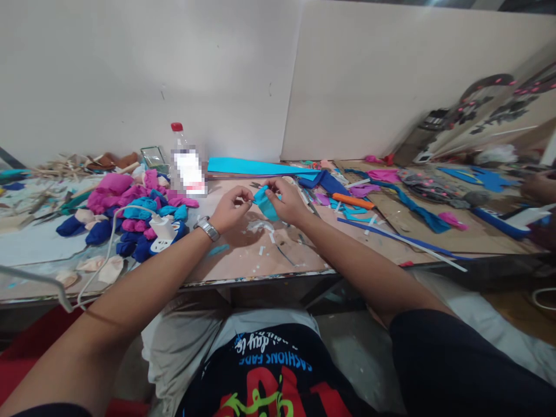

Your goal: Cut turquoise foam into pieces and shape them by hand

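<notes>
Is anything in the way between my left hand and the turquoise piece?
Nothing visible: the left hand has its fingertips right beside the turquoise piece, which the right hand holds. Contact is too small to tell.

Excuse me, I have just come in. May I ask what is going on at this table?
A person is working with bare hands on a small light-blue piece above the table. The right hand holds it; the left hand has its fingertips at its edge, though whether they grip it is hard to tell. A bright-blue strip lies behind, and a pink-and-blue heap lies to the left.
</notes>
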`<move>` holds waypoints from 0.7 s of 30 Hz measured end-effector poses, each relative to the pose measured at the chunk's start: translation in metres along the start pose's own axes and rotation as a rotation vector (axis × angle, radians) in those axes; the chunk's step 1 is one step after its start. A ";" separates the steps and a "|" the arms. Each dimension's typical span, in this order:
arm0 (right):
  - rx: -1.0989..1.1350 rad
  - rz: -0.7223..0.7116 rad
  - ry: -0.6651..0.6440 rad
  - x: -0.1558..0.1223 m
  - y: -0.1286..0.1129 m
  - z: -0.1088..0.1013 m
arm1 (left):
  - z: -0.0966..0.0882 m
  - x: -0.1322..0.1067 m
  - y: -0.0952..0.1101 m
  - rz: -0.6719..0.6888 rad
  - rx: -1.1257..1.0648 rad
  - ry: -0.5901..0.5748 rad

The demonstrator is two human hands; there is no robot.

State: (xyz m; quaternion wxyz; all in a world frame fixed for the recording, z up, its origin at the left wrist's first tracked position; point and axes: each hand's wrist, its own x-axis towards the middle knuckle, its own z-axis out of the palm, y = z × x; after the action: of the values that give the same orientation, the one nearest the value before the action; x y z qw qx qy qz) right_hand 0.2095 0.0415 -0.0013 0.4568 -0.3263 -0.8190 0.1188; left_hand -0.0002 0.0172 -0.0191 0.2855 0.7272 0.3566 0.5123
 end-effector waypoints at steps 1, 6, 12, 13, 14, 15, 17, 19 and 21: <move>-0.002 0.000 0.001 0.000 0.000 0.000 | 0.000 0.000 0.000 -0.009 -0.001 0.004; -0.009 -0.002 0.006 0.000 -0.001 -0.001 | -0.001 0.001 0.000 -0.038 -0.015 0.054; 0.014 -0.028 0.000 0.001 -0.005 -0.003 | -0.002 0.001 -0.003 -0.084 0.061 0.122; 0.017 -0.032 0.002 0.001 -0.006 -0.003 | -0.002 0.001 -0.004 -0.085 0.080 0.135; 0.018 -0.035 0.002 0.001 -0.006 -0.003 | -0.002 0.002 -0.004 -0.084 0.097 0.146; 0.016 -0.038 0.000 0.001 -0.007 -0.003 | -0.002 0.002 -0.004 -0.081 0.112 0.154; 0.013 -0.052 -0.009 0.001 -0.008 -0.004 | -0.002 0.002 -0.005 -0.077 0.130 0.164; 0.009 -0.069 -0.018 0.001 -0.009 -0.004 | -0.003 0.002 -0.005 -0.075 0.139 0.173; 0.003 -0.081 -0.027 0.000 -0.010 -0.004 | -0.003 0.002 -0.004 -0.078 0.144 0.183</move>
State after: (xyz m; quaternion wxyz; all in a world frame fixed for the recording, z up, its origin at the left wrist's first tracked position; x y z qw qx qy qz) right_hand 0.2089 0.0341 0.0062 0.4506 -0.2906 -0.8375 0.1060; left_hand -0.0033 0.0215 -0.0205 0.2184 0.6814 0.4452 0.5383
